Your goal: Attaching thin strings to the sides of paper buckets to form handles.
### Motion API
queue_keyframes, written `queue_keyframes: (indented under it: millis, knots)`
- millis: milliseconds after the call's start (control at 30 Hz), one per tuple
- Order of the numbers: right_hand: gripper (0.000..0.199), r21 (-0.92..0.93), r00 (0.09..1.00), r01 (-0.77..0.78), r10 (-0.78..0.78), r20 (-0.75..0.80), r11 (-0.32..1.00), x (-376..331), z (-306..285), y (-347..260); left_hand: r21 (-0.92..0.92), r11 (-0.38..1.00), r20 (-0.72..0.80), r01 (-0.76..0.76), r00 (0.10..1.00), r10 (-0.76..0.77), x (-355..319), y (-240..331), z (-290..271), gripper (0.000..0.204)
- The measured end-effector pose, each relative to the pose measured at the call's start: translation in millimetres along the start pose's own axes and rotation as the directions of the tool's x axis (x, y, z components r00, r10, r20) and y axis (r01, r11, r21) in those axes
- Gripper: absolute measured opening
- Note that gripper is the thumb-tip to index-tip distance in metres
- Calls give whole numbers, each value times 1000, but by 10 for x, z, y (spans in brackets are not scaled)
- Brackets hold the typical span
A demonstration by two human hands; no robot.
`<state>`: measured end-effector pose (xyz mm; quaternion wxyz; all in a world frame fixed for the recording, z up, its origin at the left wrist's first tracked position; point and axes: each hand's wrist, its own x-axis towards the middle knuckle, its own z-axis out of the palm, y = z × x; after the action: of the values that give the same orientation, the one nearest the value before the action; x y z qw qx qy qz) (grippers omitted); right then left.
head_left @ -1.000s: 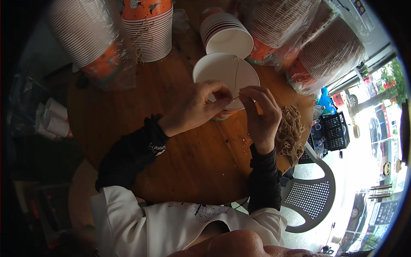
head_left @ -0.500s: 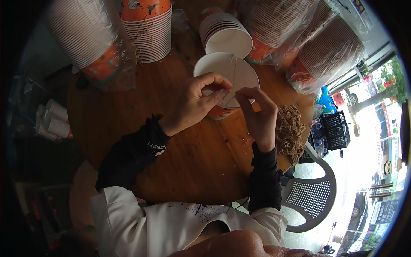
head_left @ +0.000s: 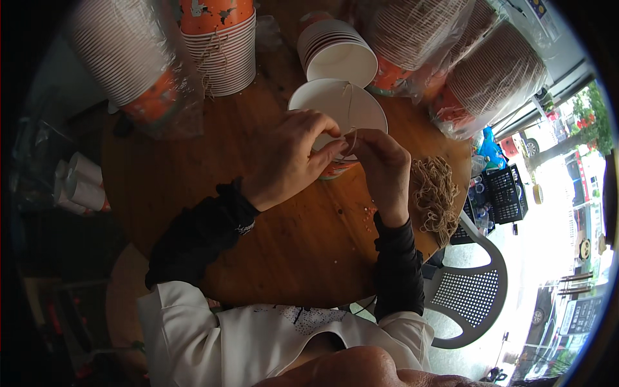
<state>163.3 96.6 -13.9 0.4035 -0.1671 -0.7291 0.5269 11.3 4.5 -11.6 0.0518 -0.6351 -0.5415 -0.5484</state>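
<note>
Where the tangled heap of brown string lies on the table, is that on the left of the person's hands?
No, the heap of string lies on the table to the right of the right hand.

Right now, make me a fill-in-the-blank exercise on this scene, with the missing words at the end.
1. The left hand and right hand come together by a paper bucket whose inside is colored ____.
2. The tangled pile of string lies on the wooden table, to the ____ of the right hand.
3. The cuffs nearest the hands are colored ____.
4. The gray chair has a panel dotted with small ____.

Missing words: white; right; black; holes.
</note>
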Motion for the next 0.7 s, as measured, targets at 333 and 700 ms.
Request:
queue_keyframes:
  millis: [333,700]
  knots:
    - [13,-3,1000,-15,15,15,1000,-17,58,7,22,999,150,36,988,-39,-73,-138,8,10]
    - [26,-3,992,-72,72,105,997,18,-4,-139,140,978,112,-156,984,141,-8,46,-104,11]
